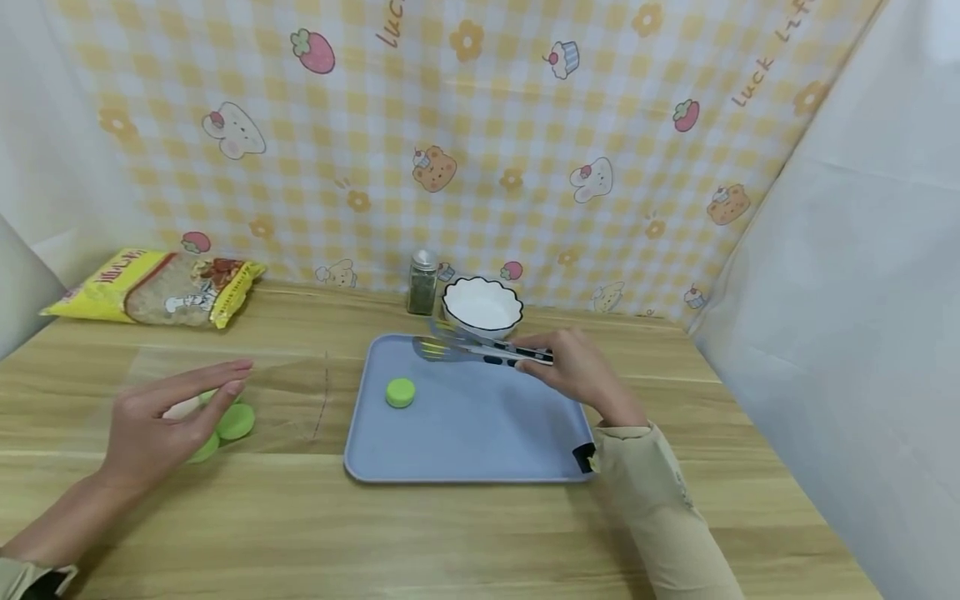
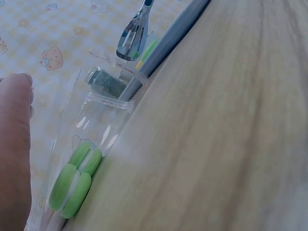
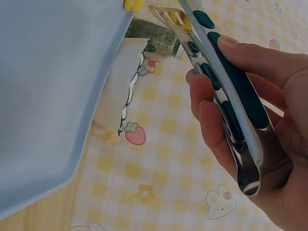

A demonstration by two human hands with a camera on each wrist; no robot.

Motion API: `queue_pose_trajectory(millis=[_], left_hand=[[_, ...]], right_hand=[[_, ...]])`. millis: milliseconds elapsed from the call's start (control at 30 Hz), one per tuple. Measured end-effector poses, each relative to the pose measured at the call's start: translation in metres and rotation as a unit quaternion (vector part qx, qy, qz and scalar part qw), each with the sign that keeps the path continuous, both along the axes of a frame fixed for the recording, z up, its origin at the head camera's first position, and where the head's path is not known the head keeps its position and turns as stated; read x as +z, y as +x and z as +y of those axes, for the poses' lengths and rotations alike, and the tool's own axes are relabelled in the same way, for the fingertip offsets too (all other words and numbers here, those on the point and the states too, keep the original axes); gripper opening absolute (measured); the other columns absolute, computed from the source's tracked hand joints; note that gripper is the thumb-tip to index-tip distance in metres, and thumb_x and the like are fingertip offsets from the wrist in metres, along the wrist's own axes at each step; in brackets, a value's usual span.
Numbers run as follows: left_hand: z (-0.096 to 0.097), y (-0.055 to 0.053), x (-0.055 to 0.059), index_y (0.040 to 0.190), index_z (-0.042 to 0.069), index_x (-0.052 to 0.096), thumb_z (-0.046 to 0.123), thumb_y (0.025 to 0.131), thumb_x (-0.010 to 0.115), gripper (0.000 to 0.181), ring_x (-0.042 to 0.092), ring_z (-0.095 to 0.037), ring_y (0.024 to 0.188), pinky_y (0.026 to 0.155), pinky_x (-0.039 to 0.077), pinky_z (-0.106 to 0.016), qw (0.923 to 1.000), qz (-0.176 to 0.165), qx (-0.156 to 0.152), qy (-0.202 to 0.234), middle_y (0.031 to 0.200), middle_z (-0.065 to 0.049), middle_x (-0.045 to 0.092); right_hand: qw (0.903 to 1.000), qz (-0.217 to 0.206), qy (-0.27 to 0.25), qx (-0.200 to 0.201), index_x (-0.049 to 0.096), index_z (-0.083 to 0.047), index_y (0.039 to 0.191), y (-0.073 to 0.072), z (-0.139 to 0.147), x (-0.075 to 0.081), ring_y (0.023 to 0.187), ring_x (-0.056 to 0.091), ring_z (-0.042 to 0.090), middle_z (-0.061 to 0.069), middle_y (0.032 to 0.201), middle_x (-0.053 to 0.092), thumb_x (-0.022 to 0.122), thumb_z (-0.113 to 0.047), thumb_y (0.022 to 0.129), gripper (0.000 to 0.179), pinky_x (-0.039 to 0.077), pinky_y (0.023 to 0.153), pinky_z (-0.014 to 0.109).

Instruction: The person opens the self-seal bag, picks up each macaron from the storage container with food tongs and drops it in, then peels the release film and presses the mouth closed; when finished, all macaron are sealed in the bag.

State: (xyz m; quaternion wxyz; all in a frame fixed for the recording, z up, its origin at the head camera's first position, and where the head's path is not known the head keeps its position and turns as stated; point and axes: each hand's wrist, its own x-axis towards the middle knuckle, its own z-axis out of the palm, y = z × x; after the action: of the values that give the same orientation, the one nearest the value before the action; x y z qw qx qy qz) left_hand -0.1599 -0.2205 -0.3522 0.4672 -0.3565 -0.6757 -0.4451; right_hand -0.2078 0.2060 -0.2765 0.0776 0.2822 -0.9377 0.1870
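My right hand (image 1: 573, 371) grips metal serving tongs (image 1: 480, 354) with dark handle pads, over the back of a blue tray (image 1: 480, 433). In the right wrist view, fingers and thumb wrap the handles; the tongs' (image 3: 231, 96) ends are apart with nothing between them. One green macaron (image 1: 401, 392) sits at the tray's left. My left hand (image 1: 161, 417) hovers over a clear zip bag (image 1: 288, 400), a gap between thumb and fingers. Inside the bag lie several green macarons (image 1: 236, 422), partly hidden by this hand; the left wrist view shows them (image 2: 70, 190) close together, on edge in that picture.
Behind the tray stand a white scalloped bowl (image 1: 482, 305) and a glass shaker (image 1: 422, 283) of dark herbs. A yellow food packet (image 1: 165, 287) lies at the back left. A checked cloth (image 1: 480, 125) hangs behind the wooden table (image 1: 450, 542).
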Motion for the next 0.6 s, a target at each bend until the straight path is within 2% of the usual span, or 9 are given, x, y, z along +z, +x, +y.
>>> queue_pose_trajectory(millis=[233,333,367,467,533,600], left_hand=[[-0.0010,-0.0002,-0.0005,0.083,-0.012,0.071,0.009,0.082,0.071,0.021,0.064,-0.006,0.094,0.083,0.046,-0.011,1.0000,0.003,-0.002,0.000,0.089,-0.021,0.069],[-0.0005,0.0000,-0.0009,0.083,-0.012,0.070,0.008,0.082,0.071,0.020,0.065,-0.006,0.094,0.083,0.046,-0.011,1.0000,0.003,-0.005,0.002,0.089,-0.021,0.068],[-0.0003,0.0000,-0.0008,0.083,-0.012,0.070,0.008,0.082,0.071,0.020,0.065,-0.007,0.094,0.083,0.046,-0.011,1.0000,0.003,-0.006,0.003,0.089,-0.021,0.068],[-0.0001,0.0005,-0.0004,0.083,-0.012,0.070,0.008,0.082,0.071,0.020,0.065,-0.007,0.094,0.083,0.046,-0.011,1.0000,0.001,-0.005,0.002,0.089,-0.021,0.068],[0.0001,0.0009,0.0002,0.084,-0.012,0.070,0.008,0.082,0.070,0.020,0.065,-0.007,0.094,0.083,0.046,-0.011,1.0000,-0.002,-0.002,0.000,0.089,-0.021,0.069],[0.0005,0.0009,0.0007,0.084,-0.012,0.070,0.007,0.082,0.070,0.020,0.065,-0.007,0.094,0.083,0.046,-0.011,1.0000,-0.002,-0.002,0.001,0.089,-0.021,0.068]], right_hand=[[0.9999,-0.001,0.013,-0.012,0.068,-0.006,0.113,-0.0022,-0.0001,-0.0037,0.041,0.013,0.006,0.012,0.098,0.069,0.069,-0.018,0.085,0.030,0.031,0.046,0.024],[0.9996,0.001,0.022,-0.016,0.068,-0.005,0.112,-0.0030,-0.0006,-0.0049,0.043,0.014,0.005,0.011,0.099,0.069,0.070,-0.018,0.085,0.030,0.036,0.052,0.025],[0.9996,0.002,0.023,-0.016,0.069,-0.005,0.111,-0.0034,-0.0008,-0.0055,0.043,0.015,0.005,0.010,0.104,0.068,0.070,-0.017,0.085,0.029,0.037,0.054,0.025],[0.9995,0.006,0.025,-0.017,0.069,-0.005,0.110,-0.0047,-0.0013,-0.0070,0.043,0.017,0.004,0.010,0.103,0.069,0.070,-0.017,0.084,0.028,0.038,0.056,0.025],[0.9995,0.004,0.027,-0.018,0.069,-0.005,0.110,-0.0056,-0.0017,-0.0081,0.042,0.016,0.005,0.011,0.083,0.070,0.070,-0.017,0.085,0.028,0.034,0.051,0.023],[0.9994,0.000,0.028,-0.018,0.069,-0.005,0.110,-0.0062,-0.0021,-0.0090,0.042,0.015,0.005,0.007,0.060,0.062,0.070,-0.017,0.085,0.028,0.028,0.046,0.021]])
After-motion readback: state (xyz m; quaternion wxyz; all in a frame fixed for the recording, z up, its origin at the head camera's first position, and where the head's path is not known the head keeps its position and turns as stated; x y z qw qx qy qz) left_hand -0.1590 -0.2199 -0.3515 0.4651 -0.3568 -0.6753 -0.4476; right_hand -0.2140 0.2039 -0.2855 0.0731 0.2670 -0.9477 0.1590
